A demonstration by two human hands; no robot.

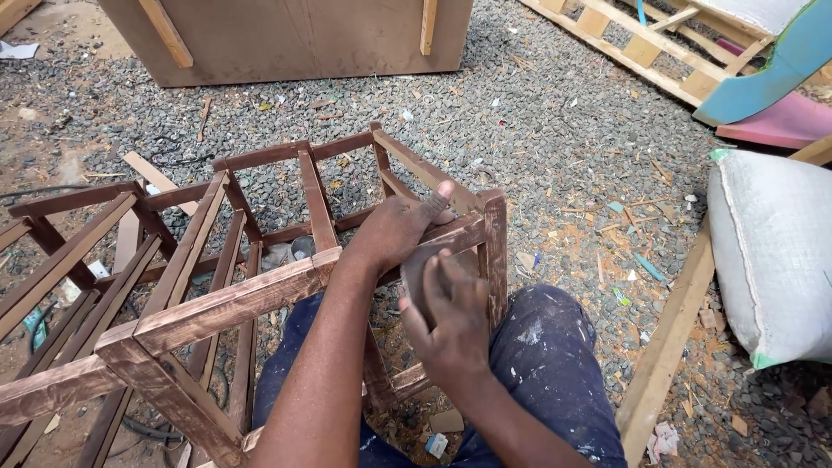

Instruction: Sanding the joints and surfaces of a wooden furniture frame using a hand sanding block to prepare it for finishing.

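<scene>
A dark-stained wooden frame of slats and rails lies tilted on the gravel, over my knees. My left hand rests on its top rail near the right corner post, fingers wrapped over the wood and thumb raised. Just below, my right hand presses a dark brown pad, either sandpaper or cloth, against the rail beside that post. The pad is partly hidden by my fingers.
More stained slatted framing lies at the left. A brown board panel stands at the back. On the right are a white woven sack, a long pale plank and a light wooden frame. Wood scraps litter the gravel.
</scene>
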